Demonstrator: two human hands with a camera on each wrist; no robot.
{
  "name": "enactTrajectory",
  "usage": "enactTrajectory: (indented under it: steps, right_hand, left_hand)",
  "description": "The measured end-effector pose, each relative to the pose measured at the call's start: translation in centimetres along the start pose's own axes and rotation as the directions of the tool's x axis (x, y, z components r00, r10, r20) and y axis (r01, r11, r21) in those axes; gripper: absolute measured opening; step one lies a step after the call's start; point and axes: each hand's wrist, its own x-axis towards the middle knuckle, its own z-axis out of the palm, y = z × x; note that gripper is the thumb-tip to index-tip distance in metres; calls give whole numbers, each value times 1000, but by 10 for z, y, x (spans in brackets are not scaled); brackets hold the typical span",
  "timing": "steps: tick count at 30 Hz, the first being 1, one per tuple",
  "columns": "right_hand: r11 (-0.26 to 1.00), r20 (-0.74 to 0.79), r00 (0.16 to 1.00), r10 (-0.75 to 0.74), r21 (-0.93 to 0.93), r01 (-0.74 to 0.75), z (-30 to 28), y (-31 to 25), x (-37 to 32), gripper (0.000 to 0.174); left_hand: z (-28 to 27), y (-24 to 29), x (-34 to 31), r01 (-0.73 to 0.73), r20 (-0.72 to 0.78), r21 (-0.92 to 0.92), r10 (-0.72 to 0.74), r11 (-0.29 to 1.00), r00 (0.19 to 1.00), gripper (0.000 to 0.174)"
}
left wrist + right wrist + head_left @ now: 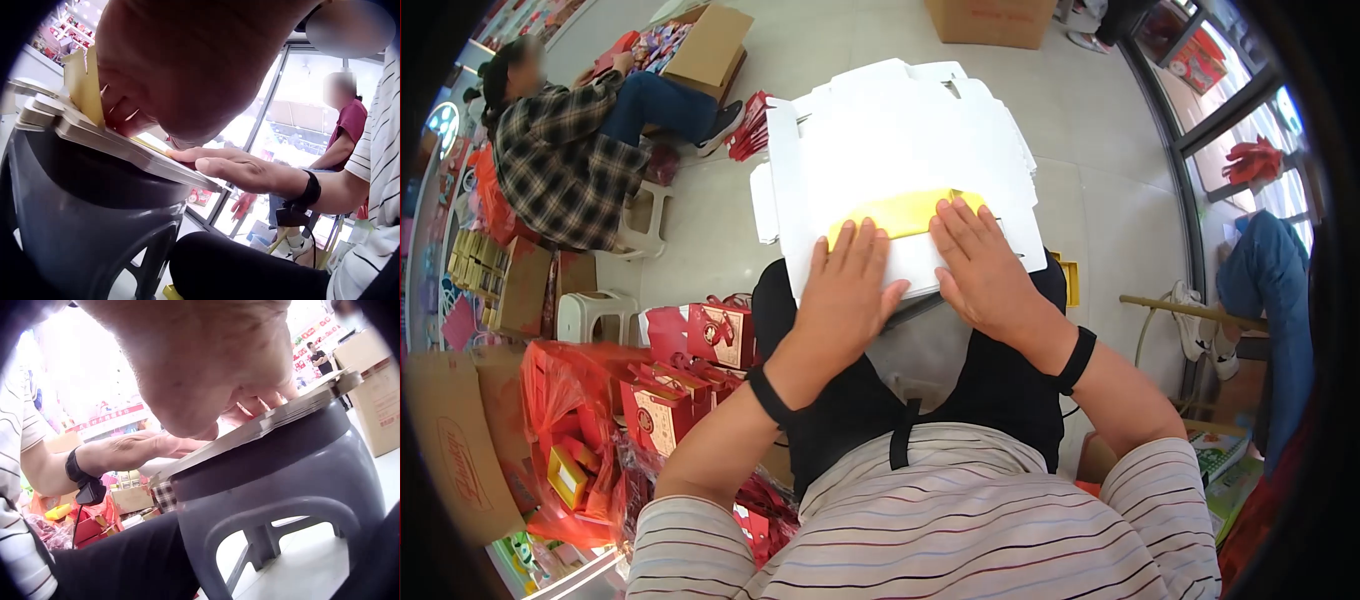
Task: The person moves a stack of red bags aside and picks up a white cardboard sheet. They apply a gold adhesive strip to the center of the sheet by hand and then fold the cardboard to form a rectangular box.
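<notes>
A stack of white flat cardboard pieces (900,130) with notched edges lies on a grey plastic stool (275,481) between the person's knees. Across the near part of the stack is a smooth yellow sheet (900,213), long and narrow as seen from above. My left hand (847,285) rests on its left end with fingers straight. At its right end, my right hand (990,270) presses down, fingers extended and together. In the left wrist view, part of the yellow sheet (94,87) stands up beside the left fingers. The palms hide some of the sheet's near edge.
Red gift bags (665,405) and a red plastic bag (565,400) crowd the left side. A person in a checked shirt (565,150) sits at the upper left near an open carton (710,50). White stools (595,315) stand at left. Glass doors (1200,120) line the right.
</notes>
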Motion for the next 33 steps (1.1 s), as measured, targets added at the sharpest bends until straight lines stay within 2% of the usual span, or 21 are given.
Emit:
enactTrajectory:
  steps: [3,6,11,14,17,19,20,21,23,24,25,27,28,29,33]
  right_hand:
    - [988,10,997,-77,134,75,8,-11,7,57]
    - [992,6,995,-96,80,95,10,-8,6,56]
    - [999,2,1000,4,48,-4,-8,10,-5,55]
    - [999,-23,1000,20,42,-19,-13,18,-11,53]
    - [999,-49,999,15,31,-13,-13,20,-14,52]
    - [1000,-66,998,5,29,-3,-14,18,-12,51]
    - [999,-52,999,12,54,-9,-15,20,-12,51]
    - [997,-35,999,19,81,-17,-16,20,-12,52]
    - [984,-19,999,43,177,-39,-23,23,-13,51]
    - [985,-68,996,53,170,-41,-27,26,-14,48]
    - [986,-114,991,62,164,-43,-33,33,-15,46]
    - [987,-221,972,79,153,-46,-46,51,-16,46]
    - [989,-206,971,119,111,-98,-54,63,-17,52]
    - [990,-194,972,136,63,-126,-58,78,-20,55]
    - [989,-221,969,111,-70,-130,-71,100,-17,66]
  left_hand:
    - [5,12,2,6,-27,55,-4,998,1000,68]
    - [5,9,-4,17,-20,57,-16,998,1000,69]
    - [-5,-4,-22,42,44,87,-46,995,998,72]
    - [-7,-8,-19,29,-2,111,-29,993,1000,67]
    - [-41,-12,13,158,223,-93,-134,983,966,60]
    - [-38,-16,33,42,-19,-13,-42,999,999,58]
    - [-34,-20,43,-9,-139,41,14,999,990,57]
    - [-32,-19,53,-76,-170,2,75,997,983,58]
    - [-30,-10,62,-7,5,-35,7,999,1000,56]
    - [-31,-6,66,29,95,-51,-24,998,995,55]
    - [-29,-8,66,47,82,-133,-36,990,996,45]
    - [-30,-19,69,95,199,-279,-39,955,979,37]
    - [-33,-24,69,127,258,-348,-35,929,965,33]
    - [-38,-27,67,109,218,-333,-36,936,975,24]
    - [-63,-34,65,-23,59,-300,42,954,997,21]
